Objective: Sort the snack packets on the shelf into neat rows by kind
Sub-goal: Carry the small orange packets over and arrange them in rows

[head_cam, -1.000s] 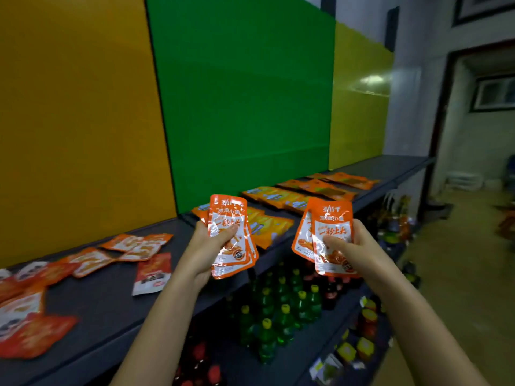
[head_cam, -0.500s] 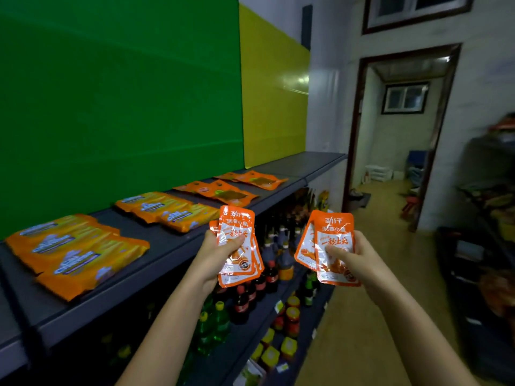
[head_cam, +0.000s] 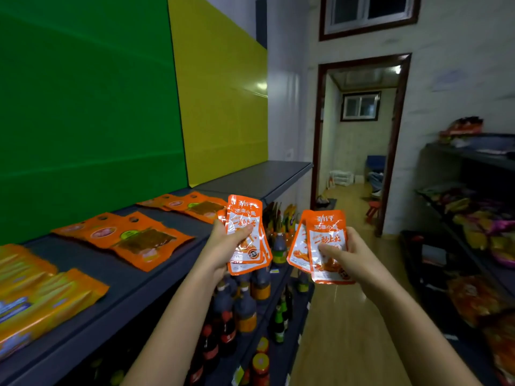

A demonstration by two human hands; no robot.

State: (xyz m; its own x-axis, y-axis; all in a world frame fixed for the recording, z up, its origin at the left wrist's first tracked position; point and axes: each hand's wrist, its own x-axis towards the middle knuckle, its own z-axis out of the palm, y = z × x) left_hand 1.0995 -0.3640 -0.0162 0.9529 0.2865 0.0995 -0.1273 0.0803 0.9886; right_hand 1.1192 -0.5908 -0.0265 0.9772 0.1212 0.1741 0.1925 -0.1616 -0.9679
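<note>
Two hands hold orange snack packets in front of the shelf edge.

The left hand (head_cam: 223, 246) grips a small fan of orange-white packets (head_cam: 246, 235) upright, thumb pressed on the front, just past the front edge of the shelf (head_cam: 125, 285). The right hand (head_cam: 349, 256) grips a second bunch of same packets (head_cam: 323, 240), farther out from the shelf, over the aisle floor (head_cam: 345, 330); the two bunches are near but apart. On the shelf lie flat orange packs with brown window (head_cam: 139, 240) and yellow-orange packs (head_cam: 41, 299) near its edge. The far end of the shelf, in front of the yellow panel (head_cam: 223, 101), is bare. Bottles (head_cam: 245, 310) stand below the shelf.
</note>
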